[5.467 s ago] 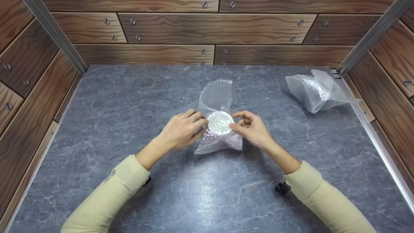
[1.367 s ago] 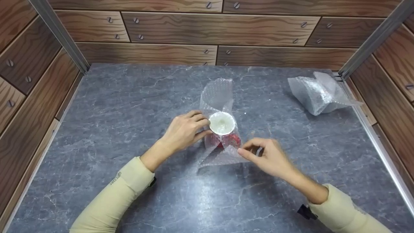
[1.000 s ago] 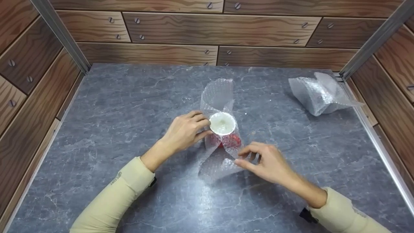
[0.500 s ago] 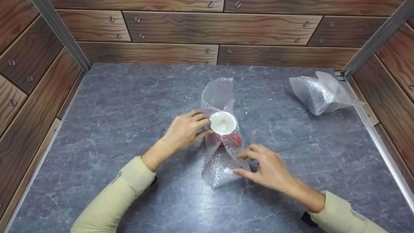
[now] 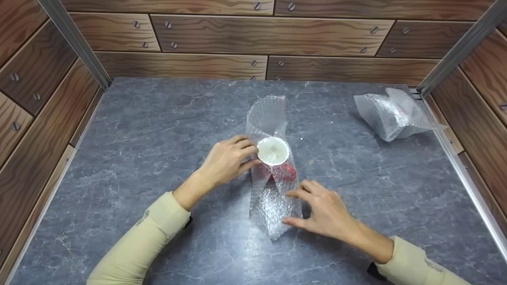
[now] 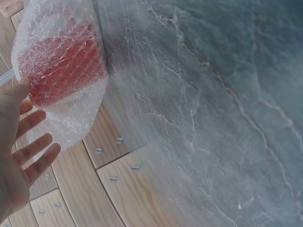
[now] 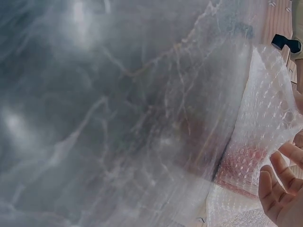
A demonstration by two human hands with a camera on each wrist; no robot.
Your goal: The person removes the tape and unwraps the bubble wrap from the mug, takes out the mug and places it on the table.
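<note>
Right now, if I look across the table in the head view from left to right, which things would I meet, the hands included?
Left hand → white round top of the wrapped object → right hand → separate bubble-wrap bundle near the table's right edge.

We see cup point(image 5: 273, 152) in bubble wrap point(image 5: 272, 209) on table point(image 5: 158, 118) | left hand point(image 5: 227, 160) left | right hand point(image 5: 326, 208) front-right | second bundle point(image 5: 390, 114) back right
</note>
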